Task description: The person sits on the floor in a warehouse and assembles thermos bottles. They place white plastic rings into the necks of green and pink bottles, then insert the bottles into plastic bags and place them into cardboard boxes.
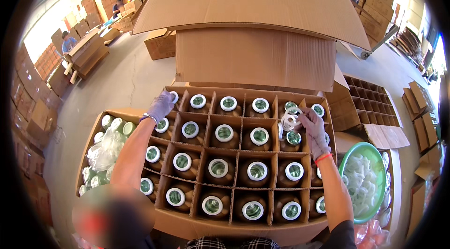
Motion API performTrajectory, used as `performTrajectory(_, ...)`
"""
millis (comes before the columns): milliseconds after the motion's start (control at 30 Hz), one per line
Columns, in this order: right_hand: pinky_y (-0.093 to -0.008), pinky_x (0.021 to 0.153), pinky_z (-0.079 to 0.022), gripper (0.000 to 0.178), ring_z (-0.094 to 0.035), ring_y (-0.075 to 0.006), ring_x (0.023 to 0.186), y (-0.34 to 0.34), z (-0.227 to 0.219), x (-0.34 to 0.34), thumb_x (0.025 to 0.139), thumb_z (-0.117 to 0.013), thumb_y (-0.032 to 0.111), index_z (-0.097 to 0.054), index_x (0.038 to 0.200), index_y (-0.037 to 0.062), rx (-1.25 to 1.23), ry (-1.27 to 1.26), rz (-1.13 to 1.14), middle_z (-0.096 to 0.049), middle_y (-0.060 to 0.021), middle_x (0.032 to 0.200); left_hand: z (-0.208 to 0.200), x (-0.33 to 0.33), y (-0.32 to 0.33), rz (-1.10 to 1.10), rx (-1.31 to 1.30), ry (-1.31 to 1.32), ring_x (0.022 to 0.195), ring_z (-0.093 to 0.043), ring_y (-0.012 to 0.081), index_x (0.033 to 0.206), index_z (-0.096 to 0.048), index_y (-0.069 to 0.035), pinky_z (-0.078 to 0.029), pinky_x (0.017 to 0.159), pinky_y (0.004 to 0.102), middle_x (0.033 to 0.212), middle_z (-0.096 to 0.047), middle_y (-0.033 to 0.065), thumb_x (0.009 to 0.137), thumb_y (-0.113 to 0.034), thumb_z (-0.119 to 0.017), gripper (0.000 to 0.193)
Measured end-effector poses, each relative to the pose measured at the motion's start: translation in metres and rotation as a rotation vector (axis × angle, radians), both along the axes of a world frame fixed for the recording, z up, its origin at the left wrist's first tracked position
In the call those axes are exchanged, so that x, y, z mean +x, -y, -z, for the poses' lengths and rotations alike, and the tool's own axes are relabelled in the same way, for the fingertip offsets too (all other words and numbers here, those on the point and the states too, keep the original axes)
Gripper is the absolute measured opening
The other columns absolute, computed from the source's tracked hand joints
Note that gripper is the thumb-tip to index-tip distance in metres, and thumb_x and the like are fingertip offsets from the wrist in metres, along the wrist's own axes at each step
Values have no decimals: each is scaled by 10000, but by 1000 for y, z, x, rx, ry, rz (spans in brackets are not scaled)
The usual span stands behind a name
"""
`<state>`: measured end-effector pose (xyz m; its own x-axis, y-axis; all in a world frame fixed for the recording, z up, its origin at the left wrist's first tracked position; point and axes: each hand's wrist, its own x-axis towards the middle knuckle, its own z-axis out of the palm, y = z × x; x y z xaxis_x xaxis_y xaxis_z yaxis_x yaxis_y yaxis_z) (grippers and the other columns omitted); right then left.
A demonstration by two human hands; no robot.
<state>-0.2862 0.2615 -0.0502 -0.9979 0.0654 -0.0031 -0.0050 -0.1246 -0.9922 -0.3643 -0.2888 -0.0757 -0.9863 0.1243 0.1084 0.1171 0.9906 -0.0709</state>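
Note:
A large divided carton (262,193) stands before me, with a greenish glass jar in most of the cells I can see. Most jar mouths have a white plastic ring around them. In a gloved grip, my right hand (314,129) has several loose white rings (289,120) at the carton's right side. Beneath those rings, a jar (293,138) shows bare green glass at its mouth. At the far left corner, my gloved left hand (161,105) has its fingers closed at the white ring (175,97) on the corner jar. Its fingertips are partly hidden.
A green basin (344,167) of white rings sits at the right, on another carton. At the left, a carton (89,155) holds more jars and clear plastic. Tall carton flaps (253,57) rise behind; divided cartons (370,101) lie at the right. A person (69,43) works far left.

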Motion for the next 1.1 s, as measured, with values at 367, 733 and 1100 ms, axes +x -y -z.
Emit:
performTrajectory(367,-303,623,-552,230,-685,-161,711,-18,26,-117,872,-682,169,-719,1026,2,676,-55,156,-711,-105,853,-29,-17,-28,-191,-64,206,1191,-556,370,1271,-562,-130,-465,989,474,1268,-566,162,840,-293,-642,468)
performTrajectory(733,-426,857,-567,278,-669,-377,1032,1,22,-115,876,-593,130,-690,1107,9,1740,-178,-140,-672,-233,1103,-39,41,-114,103,272,-475,1069,-576,330,1120,-649,-63,-459,958,448,1158,-631,139,856,-165,-618,285)
performTrajectory(1100,-472,992,-483,528,-575,-409,1176,-1,-2,-106,833,-674,328,-567,1347,268,1667,-247,-543,-502,-223,1371,-31,99,-349,773,367,-245,951,-582,263,1115,-641,-110,-466,894,415,990,-575,98,837,-130,-642,279)
